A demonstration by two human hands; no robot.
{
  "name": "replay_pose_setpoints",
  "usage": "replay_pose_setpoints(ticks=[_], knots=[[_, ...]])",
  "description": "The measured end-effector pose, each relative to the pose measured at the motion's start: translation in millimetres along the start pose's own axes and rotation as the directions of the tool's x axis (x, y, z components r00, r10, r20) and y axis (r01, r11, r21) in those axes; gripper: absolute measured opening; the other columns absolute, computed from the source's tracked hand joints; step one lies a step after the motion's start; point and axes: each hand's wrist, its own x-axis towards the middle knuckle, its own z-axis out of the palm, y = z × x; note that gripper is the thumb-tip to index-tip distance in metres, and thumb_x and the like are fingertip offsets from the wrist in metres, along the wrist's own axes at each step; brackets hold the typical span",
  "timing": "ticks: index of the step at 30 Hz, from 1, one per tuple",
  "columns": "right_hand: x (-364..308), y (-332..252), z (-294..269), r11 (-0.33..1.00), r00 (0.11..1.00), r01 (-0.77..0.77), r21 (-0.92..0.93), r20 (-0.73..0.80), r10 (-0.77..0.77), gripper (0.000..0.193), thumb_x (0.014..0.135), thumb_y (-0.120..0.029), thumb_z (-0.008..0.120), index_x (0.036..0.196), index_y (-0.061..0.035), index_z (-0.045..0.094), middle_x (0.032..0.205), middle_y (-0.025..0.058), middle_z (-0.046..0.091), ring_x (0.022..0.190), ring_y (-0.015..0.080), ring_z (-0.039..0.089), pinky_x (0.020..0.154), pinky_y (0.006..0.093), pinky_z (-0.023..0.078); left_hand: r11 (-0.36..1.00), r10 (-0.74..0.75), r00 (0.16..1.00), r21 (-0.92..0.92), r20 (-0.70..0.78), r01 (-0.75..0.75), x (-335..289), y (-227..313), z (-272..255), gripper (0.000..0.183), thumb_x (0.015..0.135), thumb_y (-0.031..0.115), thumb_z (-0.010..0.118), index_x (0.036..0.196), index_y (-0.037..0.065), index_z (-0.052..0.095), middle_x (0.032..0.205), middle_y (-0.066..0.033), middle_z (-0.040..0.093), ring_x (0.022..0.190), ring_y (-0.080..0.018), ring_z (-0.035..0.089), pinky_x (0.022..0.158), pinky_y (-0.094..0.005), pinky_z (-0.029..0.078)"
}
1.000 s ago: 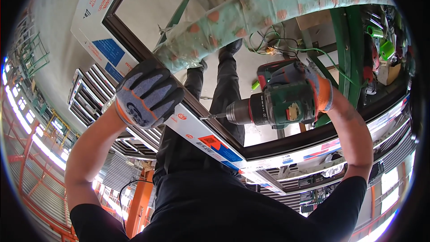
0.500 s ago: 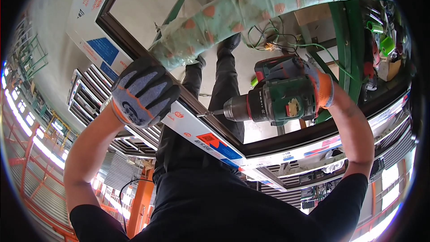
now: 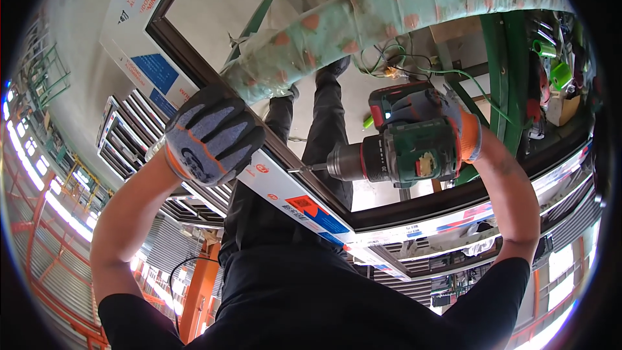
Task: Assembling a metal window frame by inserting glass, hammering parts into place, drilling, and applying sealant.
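Across the view stands a dark aluminium window frame [image 3: 172,45] with printed white protective film [image 3: 285,194] on its faces. My left hand [image 3: 214,136], in a grey and black work glove, is closed over the frame's left bar, its fingertips hidden behind the far side. My right hand [image 3: 420,105], gloved too with an orange cuff, grips a green and black cordless drill [image 3: 421,155] by its handle. The drill lies level, chuck facing left. Its thin bit [image 3: 311,167] reaches the same bar right of my left hand; whether it has entered the bar cannot be made out.
A long bar in patterned green wrapping [image 3: 389,10] crosses beyond the frame. Cables [image 3: 395,58] lie on the floor. A green metal stand [image 3: 502,65] and cluttered tools stand at right. Stacked slatted profiles [image 3: 123,136] lie left, and my legs show through the frame.
Little differs. The scene has shifted slightly in view, with both hands and the drill a touch further right. A small light now shows on the drill near its battery.
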Motion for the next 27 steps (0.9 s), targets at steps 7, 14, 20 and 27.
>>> replay_pose_setpoints(ticks=[7,14,20,27], knots=[[-1,-3,14,0.25,0.947,-0.088,0.964,0.004,0.32,0.041,0.096,-0.026,0.063,0.13,-0.0047,0.054,0.119,0.0079,0.065,0.106,0.0161,0.064,0.092,0.0343,0.053,0.999,0.017,1.0,0.042,-0.013,-0.016,-2,0,-2,0.038,0.057,0.036,0.059,0.084,0.012,0.071,0.085,-0.0077,0.066,0.083,-0.0283,0.065,0.084,-0.0506,0.051],[0,0,13,0.601,0.967,-0.155,0.784,-0.004,0.255,0.047,0.087,-0.015,0.072,0.13,-0.0041,0.055,0.119,0.0061,0.065,0.105,0.0134,0.062,0.092,0.0325,0.053,1.0,0.001,1.0,0.011,-0.025,-0.001,-3,1,-1,0.04,0.054,0.037,0.059,0.083,0.012,0.071,0.084,-0.007,0.065,0.081,-0.028,0.065,0.084,-0.0496,0.051],[2,11,16,0.449,0.973,-0.154,0.88,0.057,0.222,0.028,0.097,-0.009,0.054,0.124,-0.0034,0.057,0.121,0.0115,0.065,0.11,0.0211,0.065,0.093,0.0367,0.055,1.0,0.0,1.0,-0.007,0.004,0.0,2,3,-5,0.04,0.051,0.034,0.061,0.083,0.012,0.071,0.084,-0.0062,0.065,0.08,-0.0269,0.065,0.084,-0.0496,0.051],[8,1,18,0.856,0.933,-0.281,0.433,-0.087,0.35,0.029,0.096,-0.014,0.058,0.123,-0.0032,0.057,0.12,0.0114,0.065,0.108,0.0232,0.066,0.094,0.0403,0.055,0.999,0.019,0.997,0.03,-0.071,-0.017,-3,3,0,0.042,0.05,0.035,0.061,0.084,0.012,0.072,0.085,-0.0059,0.066,0.08,-0.0268,0.065,0.087,-0.0488,0.052]])
